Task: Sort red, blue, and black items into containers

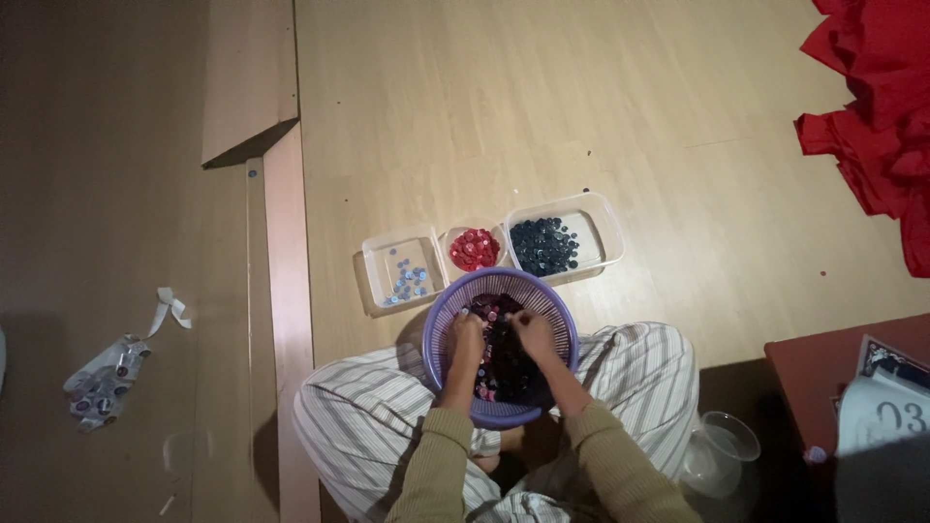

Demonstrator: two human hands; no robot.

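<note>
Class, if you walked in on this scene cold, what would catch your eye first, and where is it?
Both hands, left hand and right hand, dig into a purple basket of mixed buttons on the person's lap. Beyond it sit three containers: pale blue buttons, red buttons, dark blue buttons. Red cloth fills the upper right.

Left hand (467,336): palm down, fingers curled forward, wrist bent slightly; whether the grip closes on anything cannot be told. Right hand (532,331): palm down, fingers bunched toward the left hand, the two near but apart; grip likewise unclear. Forearms: both in olive-green sleeves, converging forward from the body. Legs: crossed, in striped trousers.
</note>
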